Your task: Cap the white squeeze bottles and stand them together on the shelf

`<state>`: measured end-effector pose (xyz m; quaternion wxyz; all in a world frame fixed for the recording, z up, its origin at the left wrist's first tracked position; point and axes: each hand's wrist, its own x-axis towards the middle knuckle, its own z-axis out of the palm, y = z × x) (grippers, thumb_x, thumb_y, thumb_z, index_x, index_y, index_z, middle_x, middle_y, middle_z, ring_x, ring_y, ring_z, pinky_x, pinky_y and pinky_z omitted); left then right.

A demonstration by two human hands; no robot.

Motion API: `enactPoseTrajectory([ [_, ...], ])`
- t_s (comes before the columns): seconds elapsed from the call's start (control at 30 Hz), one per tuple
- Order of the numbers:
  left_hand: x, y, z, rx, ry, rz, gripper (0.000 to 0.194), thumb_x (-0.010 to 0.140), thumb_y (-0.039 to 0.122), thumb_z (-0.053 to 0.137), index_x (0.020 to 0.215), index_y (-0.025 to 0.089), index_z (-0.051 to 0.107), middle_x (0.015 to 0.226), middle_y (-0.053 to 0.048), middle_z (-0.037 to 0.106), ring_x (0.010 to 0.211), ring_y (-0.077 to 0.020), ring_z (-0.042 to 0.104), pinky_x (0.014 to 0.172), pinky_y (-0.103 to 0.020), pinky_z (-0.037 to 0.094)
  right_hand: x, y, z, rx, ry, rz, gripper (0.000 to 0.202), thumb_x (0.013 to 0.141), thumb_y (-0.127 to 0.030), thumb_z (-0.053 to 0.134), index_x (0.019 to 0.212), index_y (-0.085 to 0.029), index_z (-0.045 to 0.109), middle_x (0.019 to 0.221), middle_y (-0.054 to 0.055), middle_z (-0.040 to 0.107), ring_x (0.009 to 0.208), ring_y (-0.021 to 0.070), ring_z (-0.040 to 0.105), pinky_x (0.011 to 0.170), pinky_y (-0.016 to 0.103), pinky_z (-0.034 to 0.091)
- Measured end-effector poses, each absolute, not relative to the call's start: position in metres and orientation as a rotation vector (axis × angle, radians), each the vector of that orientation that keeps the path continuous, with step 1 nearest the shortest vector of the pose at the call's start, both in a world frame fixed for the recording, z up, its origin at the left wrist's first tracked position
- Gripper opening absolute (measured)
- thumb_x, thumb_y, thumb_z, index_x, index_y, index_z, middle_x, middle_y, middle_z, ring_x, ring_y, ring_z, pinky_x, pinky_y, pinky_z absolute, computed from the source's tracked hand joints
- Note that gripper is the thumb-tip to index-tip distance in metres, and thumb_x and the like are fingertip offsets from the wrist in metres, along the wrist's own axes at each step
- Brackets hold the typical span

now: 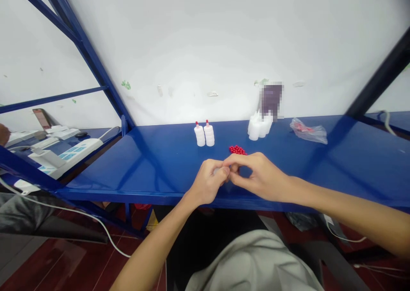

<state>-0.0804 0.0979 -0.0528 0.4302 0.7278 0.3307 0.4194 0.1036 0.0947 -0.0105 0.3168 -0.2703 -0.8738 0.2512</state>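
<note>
My left hand (209,182) is closed around a whitish thing (217,170), mostly hidden by the fingers. Against its fingertips, the thumb and forefinger of my right hand (256,175) are pinched together; what they grip is hidden. Both hands meet above the front part of the blue table (160,163). Just beyond them lies a cluster of small red caps (237,149). Two white squeeze bottles with red tips, a left one (200,136) and a right one (209,135), stand upright side by side farther back.
Several white bottles (259,126) stand grouped near the wall, before a blurred dark patch (271,99). A clear plastic bag (312,133) with red pieces lies to their right. Blue frame posts flank the table. At left are a power strip (73,154), a phone (42,119) and a white cable (109,237).
</note>
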Motion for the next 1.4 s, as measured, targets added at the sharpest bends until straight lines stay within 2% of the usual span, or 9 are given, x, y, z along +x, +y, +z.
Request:
enactPoseTrajectory([
  [0.17, -0.073, 0.099, -0.049, 1.621, 0.962, 1.128, 0.047, 0.097, 0.053, 0.032, 0.081, 0.017, 0.055, 0.061, 0.001, 0.05, 0.053, -0.0114, 0.044, 0.054, -0.025, 0.039, 0.107, 0.127, 0.013, -0.829, -2.18, 0.589, 0.011, 0.088, -0.028, 0.057, 0.09, -0.02, 0.064, 0.068, -0.001, 0.065, 0.064, 0.0136, 0.057, 0.064, 0.027, 0.045],
  [0.33, -0.073, 0.1, -0.047, 1.706, 1.055, 1.035, 0.041, 0.095, 0.038, 0.037, 0.065, 0.016, 0.055, 0.059, 0.001, 0.05, 0.056, -0.0111, 0.047, 0.057, -0.024, 0.037, 0.1, 0.201, 0.025, -1.118, -2.241, 0.203, 0.012, 0.078, -0.023, 0.061, 0.076, -0.016, 0.071, 0.079, 0.007, 0.07, 0.074, 0.0194, 0.06, 0.074, 0.035, 0.046],
  [0.53, -0.072, 0.098, -0.045, 1.688, 1.078, 1.026, 0.047, 0.097, 0.044, 0.037, 0.065, 0.016, 0.056, 0.058, 0.0, 0.051, 0.056, -0.0119, 0.048, 0.058, -0.025, 0.038, 0.075, 0.244, 0.007, -1.371, -2.46, 0.209, 0.018, 0.079, -0.022, 0.063, 0.083, -0.014, 0.079, 0.086, 0.01, 0.075, 0.08, 0.0213, 0.064, 0.077, 0.034, 0.046],
  [0.63, -0.072, 0.099, -0.046, 1.667, 1.055, 1.039, 0.047, 0.097, 0.044, 0.036, 0.066, 0.016, 0.056, 0.058, 0.0, 0.051, 0.056, -0.0118, 0.048, 0.058, -0.025, 0.038, 0.083, 0.235, 0.007, -1.382, -2.428, 0.232, 0.025, 0.084, -0.032, 0.06, 0.074, -0.015, 0.076, 0.074, 0.008, 0.072, 0.07, 0.0194, 0.062, 0.068, 0.033, 0.043],
  [0.73, -0.073, 0.101, -0.048, 1.671, 1.021, 1.038, 0.042, 0.097, 0.038, 0.035, 0.068, 0.016, 0.056, 0.06, 0.0, 0.052, 0.057, -0.012, 0.048, 0.059, -0.025, 0.038, 0.109, 0.211, 0.008, -1.343, -2.406, 0.211, 0.033, 0.087, -0.038, 0.056, 0.064, -0.017, 0.068, 0.058, 0.005, 0.063, 0.058, 0.0164, 0.055, 0.061, 0.032, 0.038],
  [0.87, -0.075, 0.1, -0.048, 1.704, 0.981, 1.026, 0.037, 0.097, 0.033, 0.034, 0.071, 0.017, 0.055, 0.062, 0.0, 0.052, 0.06, -0.0123, 0.048, 0.06, -0.025, 0.039, 0.154, 0.179, -0.005, -1.246, -2.538, 0.135, 0.026, 0.088, -0.039, 0.054, 0.088, -0.019, 0.069, 0.061, 0.001, 0.061, 0.054, 0.0151, 0.052, 0.058, 0.03, 0.036],
  [1.03, -0.074, 0.1, -0.047, 1.736, 1.004, 1.005, 0.041, 0.098, 0.045, 0.039, 0.076, 0.016, 0.058, 0.066, 0.0, 0.055, 0.064, -0.0131, 0.05, 0.062, -0.024, 0.04, 0.187, 0.168, -0.031, -1.097, -2.645, 0.066, 0.028, 0.092, -0.037, 0.051, 0.108, -0.023, 0.068, 0.086, 0.005, 0.07, 0.075, 0.0201, 0.063, 0.068, 0.03, 0.041],
  [1.17, -0.073, 0.1, -0.045, 1.792, 1.042, 0.965, 0.044, 0.098, 0.049, 0.041, 0.074, 0.016, 0.059, 0.066, -0.001, 0.058, 0.064, -0.0133, 0.051, 0.063, -0.025, 0.04, 0.186, 0.175, -0.038, -1.102, -2.664, 0.079, 0.028, 0.095, -0.038, 0.047, 0.108, -0.024, 0.066, 0.091, 0.006, 0.069, 0.079, 0.022, 0.063, 0.069, 0.031, 0.041],
  [1.4, -0.072, 0.1, -0.047, 1.763, 1.056, 0.983, 0.051, 0.099, 0.051, 0.038, 0.069, 0.016, 0.06, 0.062, 0.0, 0.052, 0.062, -0.0132, 0.049, 0.062, -0.026, 0.037, 0.179, 0.181, -0.038, -1.116, -2.698, 0.113, 0.023, 0.096, -0.039, 0.046, 0.101, -0.023, 0.061, 0.087, 0.005, 0.067, 0.075, 0.0211, 0.061, 0.066, 0.03, 0.038],
])
